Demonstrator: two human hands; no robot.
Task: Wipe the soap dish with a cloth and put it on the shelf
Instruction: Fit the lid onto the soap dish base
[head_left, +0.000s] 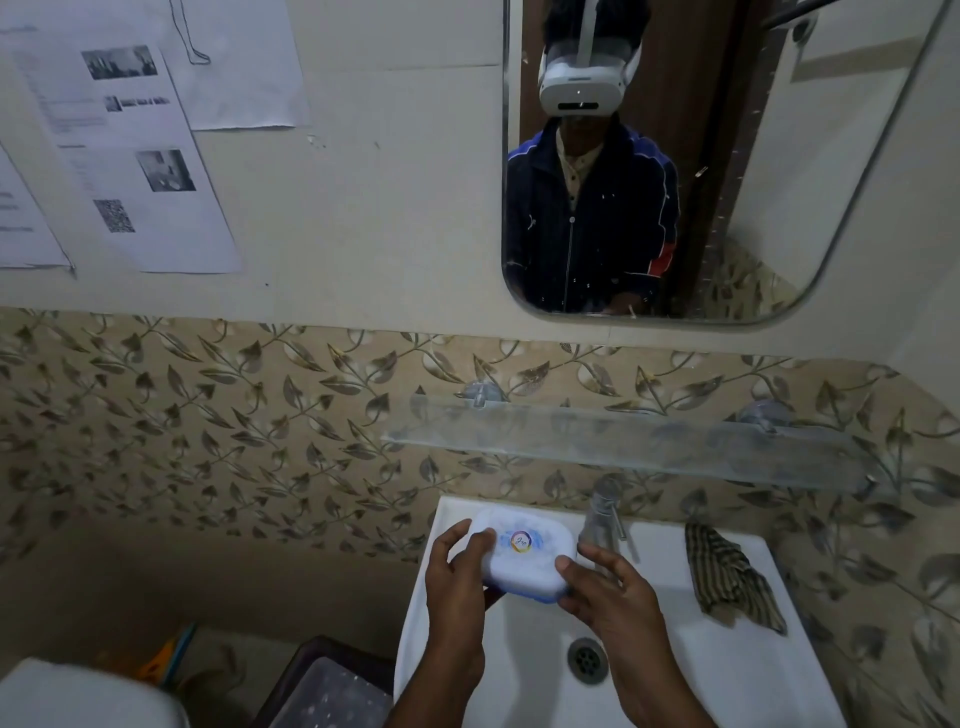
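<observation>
A white, square soap dish (524, 553) with a round coloured sticker on its lid is held above the back left of the white sink (727, 670). My left hand (457, 582) grips its left side with thumb and fingers curled round the edge. My right hand (602, 587) holds its right front corner, thumb on the lid. A striped brown cloth (724, 577) lies crumpled on the sink's right rim, apart from both hands. A glass shelf (623, 441) is fixed to the tiled wall above the sink.
A chrome tap (605, 512) stands at the back of the sink, just right of the dish. The drain (587, 661) is below my hands. A mirror (727, 156) hangs above the shelf. A dark bin with a lid (322, 686) stands left of the sink.
</observation>
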